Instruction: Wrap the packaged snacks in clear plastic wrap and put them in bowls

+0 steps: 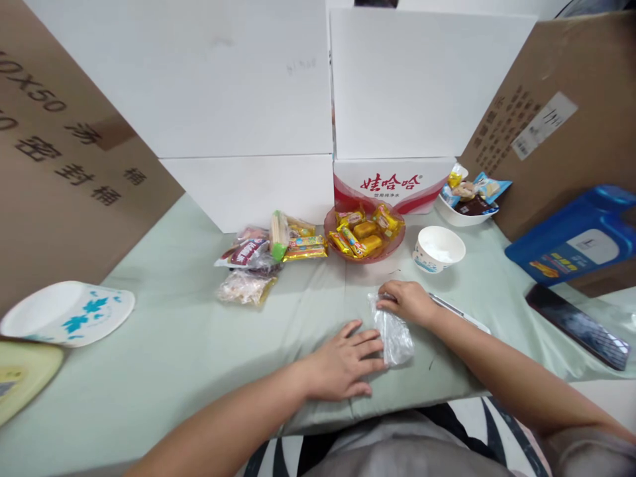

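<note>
The left hand point(342, 364) lies loose and spread against the left edge of the bag point(396, 341), while the right hand point(410, 303) curls over the bag's far end, though whether it grips or only presses I cannot tell. The bag lies flat on the counter point(173, 344), creased and with nothing visible inside, so smoothing it looks partly done, the creases left. Beyond the bag sits a bowl point(382, 254) of sweets point(366, 229), with loose packets point(248, 253) farther left.
</note>
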`<state>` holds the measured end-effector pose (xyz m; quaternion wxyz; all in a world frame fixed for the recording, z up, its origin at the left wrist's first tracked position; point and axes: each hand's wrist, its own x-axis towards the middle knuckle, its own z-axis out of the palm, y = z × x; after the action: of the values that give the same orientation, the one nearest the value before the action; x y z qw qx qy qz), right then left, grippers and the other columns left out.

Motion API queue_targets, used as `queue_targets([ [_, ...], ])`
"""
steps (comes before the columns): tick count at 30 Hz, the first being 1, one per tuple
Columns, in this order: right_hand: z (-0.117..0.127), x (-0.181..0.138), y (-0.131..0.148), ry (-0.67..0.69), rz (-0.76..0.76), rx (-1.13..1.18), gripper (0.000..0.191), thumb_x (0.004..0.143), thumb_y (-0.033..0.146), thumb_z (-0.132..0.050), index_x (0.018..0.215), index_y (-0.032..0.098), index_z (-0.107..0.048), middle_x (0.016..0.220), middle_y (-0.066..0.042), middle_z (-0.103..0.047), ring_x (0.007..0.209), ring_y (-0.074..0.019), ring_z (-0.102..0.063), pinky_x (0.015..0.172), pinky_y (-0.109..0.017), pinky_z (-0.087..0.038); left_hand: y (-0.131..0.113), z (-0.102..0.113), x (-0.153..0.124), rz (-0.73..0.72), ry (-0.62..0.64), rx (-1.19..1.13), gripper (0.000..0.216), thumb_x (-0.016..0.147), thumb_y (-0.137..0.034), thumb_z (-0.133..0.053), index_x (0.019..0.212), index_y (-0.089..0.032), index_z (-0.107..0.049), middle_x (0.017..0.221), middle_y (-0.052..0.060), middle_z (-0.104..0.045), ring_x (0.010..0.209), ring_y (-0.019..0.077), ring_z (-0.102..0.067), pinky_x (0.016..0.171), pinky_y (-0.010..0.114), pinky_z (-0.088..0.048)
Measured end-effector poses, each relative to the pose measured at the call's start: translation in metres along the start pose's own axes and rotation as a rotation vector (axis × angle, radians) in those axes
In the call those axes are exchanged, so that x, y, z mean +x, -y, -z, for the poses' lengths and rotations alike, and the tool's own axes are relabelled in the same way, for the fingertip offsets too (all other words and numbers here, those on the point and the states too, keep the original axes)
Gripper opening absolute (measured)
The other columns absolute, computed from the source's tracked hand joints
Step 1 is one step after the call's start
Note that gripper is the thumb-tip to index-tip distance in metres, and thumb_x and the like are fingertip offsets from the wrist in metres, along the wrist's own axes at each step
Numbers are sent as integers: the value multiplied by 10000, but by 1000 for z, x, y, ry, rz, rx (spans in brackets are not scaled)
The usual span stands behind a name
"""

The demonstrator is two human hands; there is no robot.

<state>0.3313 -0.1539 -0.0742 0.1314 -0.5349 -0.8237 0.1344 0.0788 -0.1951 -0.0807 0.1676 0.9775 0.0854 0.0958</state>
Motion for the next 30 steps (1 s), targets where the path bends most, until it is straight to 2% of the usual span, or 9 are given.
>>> queue_targets([
  [7,-11,-5,-1,-62,38,-50,239,911,425,-583,984,205,-640,935,-53,-707,810,-179,-649,694,-264,-413,0,8,2,43,-171,9,453,930,-424,-497,1323,-197,-501,1377,116,-538,1375,268,-365,1134,451,-270],
  [12,-5,-1,-5,-91,20,-77,213,904,392,-587,977,200,-642,915,-54,-696,783,-179,-638,685,-271,-434,-2,6,3,-7,42,-5,542,948,-505,-460,1435,-280,-385,1481,55,-451,1443,271,-258,1179,521,-135],
  [16,21,-6,1,-362,-15,-153,204,928,294,-518,1019,161,-643,1025,-137,-659,941,-253,-608,826,-375,-466,-1,7,3,19,109,-41,535,950,-523,-447,1423,-276,-414,1481,60,-452,1441,268,-269,1187,515,-104],
  [18,32,-19,14,-436,62,-128,222,932,288,-511,1069,162,-631,1117,-155,-632,1054,-276,-570,914,-430,-446,-1,9,4,18,104,-56,541,946,-516,-459,1427,-275,-412,1480,65,-453,1438,272,-276,1184,521,-113],
  [20,34,-39,27,-332,231,-77,255,930,312,-528,1132,180,-612,1185,-144,-615,1129,-271,-541,954,-443,-434,-1,10,3,15,105,-59,550,943,-517,-463,1432,-272,-403,1488,68,-441,1440,268,-270,1186,517,-108],
  [22,29,-62,36,-114,410,-30,299,924,356,-548,1169,192,-598,1190,-130,-623,1147,-256,-540,963,-439,-437,-2,10,3,20,111,-50,550,941,-513,-469,1431,-273,-399,1504,64,-417,1446,261,-253,1189,505,-90],
  [24,22,-83,36,30,458,-5,305,915,389,-564,1138,187,-608,1153,-125,-641,1119,-252,-557,949,-442,-447,-2,9,3,26,108,-47,543,932,-507,-489,1417,-274,-413,1502,63,-418,1445,259,-252,1190,499,-82],
  [27,17,-105,30,-8,352,-15,173,922,321,-557,990,183,-636,1041,-108,-663,1035,-239,-589,898,-430,-470,-3,9,3,24,79,-58,531,911,-490,-537,1386,-268,-451,1465,70,-465,1427,267,-291,1185,504,-105],
  [30,16,-114,30,-126,335,-55,152,925,260,-548,1030,190,-634,1079,-110,-658,1076,-241,-579,906,-423,-475,-4,11,4,18,62,-46,532,889,-475,-574,1363,-255,-475,1457,98,-465,1413,284,-317,1172,519,-149],
])
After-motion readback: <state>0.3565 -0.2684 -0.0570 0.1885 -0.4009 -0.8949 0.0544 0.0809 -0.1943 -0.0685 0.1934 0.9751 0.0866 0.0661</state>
